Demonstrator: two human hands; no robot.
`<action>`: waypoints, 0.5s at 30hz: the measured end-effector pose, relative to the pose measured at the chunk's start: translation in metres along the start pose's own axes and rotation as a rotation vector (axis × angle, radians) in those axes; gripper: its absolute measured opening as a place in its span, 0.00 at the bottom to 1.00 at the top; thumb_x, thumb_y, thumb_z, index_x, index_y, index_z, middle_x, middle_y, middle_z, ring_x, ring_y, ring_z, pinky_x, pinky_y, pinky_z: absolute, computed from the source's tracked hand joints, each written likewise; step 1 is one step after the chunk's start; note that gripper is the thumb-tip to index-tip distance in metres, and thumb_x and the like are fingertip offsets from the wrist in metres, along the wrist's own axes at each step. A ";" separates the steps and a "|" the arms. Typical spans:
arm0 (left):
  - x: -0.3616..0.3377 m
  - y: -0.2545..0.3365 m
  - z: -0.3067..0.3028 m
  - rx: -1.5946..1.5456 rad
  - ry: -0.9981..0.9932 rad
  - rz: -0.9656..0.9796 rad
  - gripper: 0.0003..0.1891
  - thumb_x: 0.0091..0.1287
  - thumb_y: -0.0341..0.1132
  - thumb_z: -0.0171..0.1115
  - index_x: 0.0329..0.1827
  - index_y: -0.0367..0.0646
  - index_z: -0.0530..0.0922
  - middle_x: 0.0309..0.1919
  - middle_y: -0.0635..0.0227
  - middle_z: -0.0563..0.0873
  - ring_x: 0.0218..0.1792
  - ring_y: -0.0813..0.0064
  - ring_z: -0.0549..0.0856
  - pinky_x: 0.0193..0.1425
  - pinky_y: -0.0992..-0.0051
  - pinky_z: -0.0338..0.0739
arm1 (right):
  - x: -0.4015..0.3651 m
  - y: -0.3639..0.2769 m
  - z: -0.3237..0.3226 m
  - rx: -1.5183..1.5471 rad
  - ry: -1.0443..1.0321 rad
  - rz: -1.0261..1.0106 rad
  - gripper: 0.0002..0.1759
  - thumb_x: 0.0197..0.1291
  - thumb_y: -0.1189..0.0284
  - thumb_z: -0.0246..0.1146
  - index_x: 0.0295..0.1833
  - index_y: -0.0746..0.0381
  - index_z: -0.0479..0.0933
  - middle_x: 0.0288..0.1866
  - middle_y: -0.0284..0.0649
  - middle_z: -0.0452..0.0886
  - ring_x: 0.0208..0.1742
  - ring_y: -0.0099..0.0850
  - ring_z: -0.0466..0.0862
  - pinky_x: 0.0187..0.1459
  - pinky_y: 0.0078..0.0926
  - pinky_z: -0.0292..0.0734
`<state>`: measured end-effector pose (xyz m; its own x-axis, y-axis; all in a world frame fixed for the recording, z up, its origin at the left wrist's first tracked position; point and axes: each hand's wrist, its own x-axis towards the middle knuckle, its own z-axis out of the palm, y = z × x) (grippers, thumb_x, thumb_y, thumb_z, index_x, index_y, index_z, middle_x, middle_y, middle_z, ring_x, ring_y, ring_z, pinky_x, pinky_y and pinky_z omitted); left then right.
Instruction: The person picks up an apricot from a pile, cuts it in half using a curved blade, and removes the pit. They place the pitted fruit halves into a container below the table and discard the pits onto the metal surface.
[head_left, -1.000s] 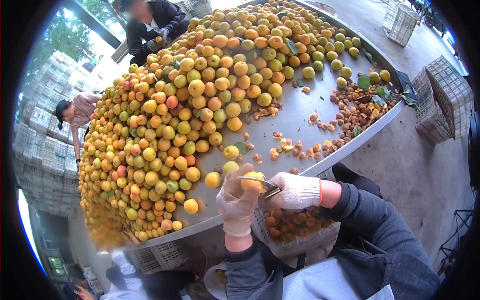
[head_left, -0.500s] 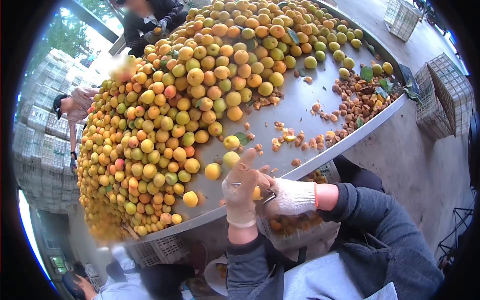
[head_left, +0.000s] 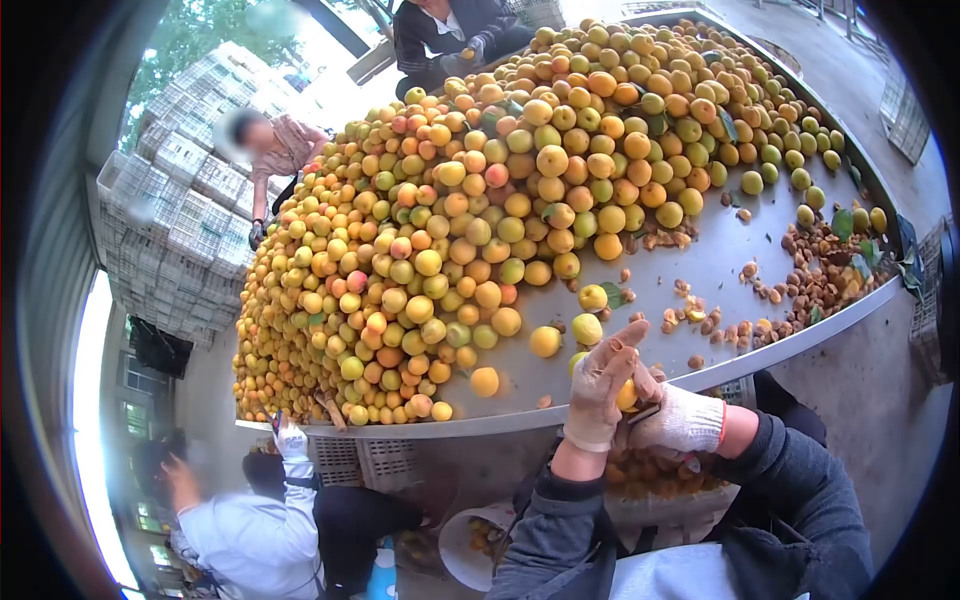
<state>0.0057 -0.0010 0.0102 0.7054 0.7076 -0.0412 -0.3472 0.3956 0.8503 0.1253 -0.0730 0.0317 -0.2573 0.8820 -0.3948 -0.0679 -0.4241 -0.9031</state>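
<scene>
My left hand (head_left: 600, 388), in a light glove with bare-looking fingertips, is closed around a yellow fruit (head_left: 626, 395) at the table's front edge. Against it sits my right hand (head_left: 680, 418) in a white knitted glove, wrapped round a small metal tool (head_left: 645, 412) whose tip is at the fruit. Just beyond my fingers, a few yellow-green fruits (head_left: 587, 328) lie on the metal table (head_left: 520, 385). A large heap of yellow and orange fruit (head_left: 430, 262) covers much of it. Below my hands is a crate of fruit pieces (head_left: 660, 475).
Brown pits (head_left: 825, 275) lie at the table's right. A person in white (head_left: 260, 540) sits at lower left; two others are across the heap (head_left: 285, 145) (head_left: 450, 40). A white bucket (head_left: 470, 545) stands below the table, and stacked crates (head_left: 180, 220) rise at left.
The view has swung left, so the table and my hands appear farther right. Both hands stay together around the fruit, and the person in white is now more visible.
</scene>
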 end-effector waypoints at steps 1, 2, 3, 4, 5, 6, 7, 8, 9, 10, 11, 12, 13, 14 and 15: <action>0.001 -0.003 0.003 0.030 0.077 0.026 0.23 0.72 0.42 0.57 0.61 0.32 0.74 0.19 0.67 0.80 0.23 0.75 0.81 0.41 0.75 0.79 | 0.003 0.009 0.001 -0.025 0.047 -0.188 0.13 0.54 0.76 0.65 0.46 0.63 0.78 0.30 0.37 0.82 0.26 0.23 0.81 0.26 0.21 0.76; 0.002 -0.005 0.003 0.024 0.073 0.027 0.23 0.72 0.42 0.57 0.61 0.32 0.74 0.19 0.67 0.80 0.23 0.75 0.81 0.41 0.75 0.79 | 0.007 0.023 -0.001 -0.030 0.051 -0.185 0.13 0.54 0.76 0.65 0.46 0.63 0.78 0.30 0.37 0.82 0.26 0.23 0.81 0.26 0.21 0.76; 0.003 -0.007 0.003 0.100 0.177 0.056 0.22 0.73 0.42 0.57 0.59 0.31 0.74 0.18 0.66 0.80 0.22 0.76 0.80 0.38 0.76 0.79 | 0.013 0.040 -0.002 -0.092 0.094 -0.129 0.15 0.54 0.75 0.65 0.49 0.63 0.78 0.35 0.38 0.83 0.31 0.25 0.82 0.32 0.24 0.78; 0.003 -0.009 0.004 0.175 0.279 0.081 0.21 0.73 0.42 0.56 0.57 0.30 0.75 0.17 0.66 0.79 0.21 0.76 0.80 0.34 0.77 0.78 | 0.017 0.052 -0.004 -0.151 0.139 -0.071 0.17 0.54 0.75 0.65 0.51 0.64 0.77 0.39 0.39 0.84 0.35 0.27 0.83 0.39 0.26 0.79; 0.004 -0.010 0.006 0.171 0.273 0.077 0.21 0.73 0.42 0.56 0.57 0.30 0.75 0.17 0.66 0.79 0.21 0.76 0.80 0.34 0.77 0.78 | 0.019 0.057 -0.005 -0.151 0.146 -0.068 0.17 0.54 0.75 0.65 0.51 0.64 0.77 0.39 0.39 0.84 0.35 0.27 0.83 0.39 0.26 0.79; 0.003 -0.011 0.007 0.137 0.342 0.077 0.21 0.74 0.42 0.55 0.56 0.29 0.75 0.17 0.66 0.79 0.20 0.76 0.79 0.31 0.77 0.77 | 0.021 0.061 -0.006 -0.208 0.148 -0.033 0.17 0.55 0.74 0.65 0.52 0.65 0.77 0.39 0.41 0.85 0.37 0.28 0.83 0.42 0.28 0.79; 0.003 -0.011 0.009 0.103 0.411 0.077 0.21 0.74 0.42 0.54 0.55 0.29 0.75 0.17 0.66 0.79 0.19 0.77 0.79 0.29 0.78 0.75 | 0.021 0.062 -0.006 -0.267 0.149 0.002 0.18 0.56 0.73 0.64 0.52 0.65 0.77 0.40 0.42 0.85 0.38 0.29 0.83 0.46 0.30 0.78; 0.004 -0.010 0.009 0.115 0.422 0.056 0.21 0.75 0.43 0.52 0.54 0.29 0.75 0.16 0.65 0.79 0.18 0.76 0.78 0.29 0.78 0.75 | 0.015 0.046 -0.004 -0.352 0.174 -0.005 0.15 0.55 0.73 0.62 0.49 0.67 0.78 0.37 0.50 0.85 0.38 0.35 0.86 0.43 0.32 0.78; 0.004 -0.011 0.008 0.113 0.419 0.054 0.21 0.75 0.43 0.52 0.54 0.29 0.75 0.16 0.65 0.79 0.18 0.76 0.78 0.29 0.78 0.75 | 0.014 0.041 -0.001 -0.352 0.178 -0.003 0.15 0.55 0.73 0.62 0.49 0.67 0.78 0.37 0.50 0.85 0.38 0.35 0.86 0.43 0.32 0.78; 0.005 -0.014 0.006 0.113 0.437 0.068 0.22 0.75 0.45 0.51 0.53 0.29 0.74 0.16 0.65 0.79 0.18 0.76 0.78 0.30 0.78 0.75 | 0.015 0.038 0.001 -0.412 0.226 -0.004 0.14 0.55 0.73 0.61 0.46 0.68 0.79 0.35 0.52 0.84 0.38 0.41 0.86 0.42 0.34 0.78; 0.005 -0.015 0.005 0.113 0.455 0.078 0.22 0.75 0.46 0.50 0.53 0.30 0.74 0.16 0.65 0.79 0.18 0.76 0.78 0.30 0.78 0.75 | 0.014 0.035 0.003 -0.469 0.275 -0.001 0.13 0.55 0.73 0.60 0.44 0.69 0.79 0.33 0.55 0.83 0.38 0.46 0.86 0.42 0.35 0.78; 0.007 -0.017 0.005 0.178 0.483 0.110 0.23 0.75 0.46 0.50 0.52 0.29 0.73 0.15 0.65 0.79 0.18 0.76 0.78 0.32 0.78 0.76 | 0.013 0.031 0.004 -0.512 0.302 -0.038 0.12 0.53 0.73 0.60 0.42 0.69 0.80 0.32 0.58 0.82 0.38 0.53 0.84 0.40 0.38 0.79; 0.008 -0.018 0.005 0.176 0.477 0.097 0.23 0.75 0.46 0.50 0.52 0.29 0.73 0.15 0.65 0.79 0.18 0.76 0.78 0.32 0.78 0.76 | 0.014 0.028 0.006 -0.506 0.310 -0.028 0.12 0.53 0.73 0.60 0.42 0.69 0.80 0.32 0.58 0.82 0.38 0.53 0.84 0.40 0.38 0.79; 0.009 -0.019 0.006 0.161 0.514 0.116 0.23 0.75 0.47 0.50 0.52 0.29 0.73 0.15 0.64 0.78 0.17 0.76 0.78 0.33 0.77 0.76 | 0.014 0.024 0.008 -0.568 0.338 -0.002 0.13 0.53 0.73 0.60 0.42 0.68 0.80 0.32 0.58 0.82 0.38 0.54 0.84 0.40 0.39 0.78; 0.010 -0.019 0.005 0.147 0.552 0.142 0.23 0.75 0.47 0.50 0.52 0.29 0.73 0.15 0.64 0.78 0.17 0.75 0.78 0.35 0.77 0.77 | 0.015 0.023 0.008 -0.634 0.363 0.018 0.13 0.53 0.73 0.60 0.43 0.68 0.80 0.32 0.58 0.82 0.38 0.55 0.83 0.40 0.40 0.78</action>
<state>0.0222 -0.0042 -0.0040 0.2180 0.9635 -0.1553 -0.2974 0.2171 0.9298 0.1126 -0.0715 0.0064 0.0901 0.9352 -0.3424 0.5331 -0.3357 -0.7766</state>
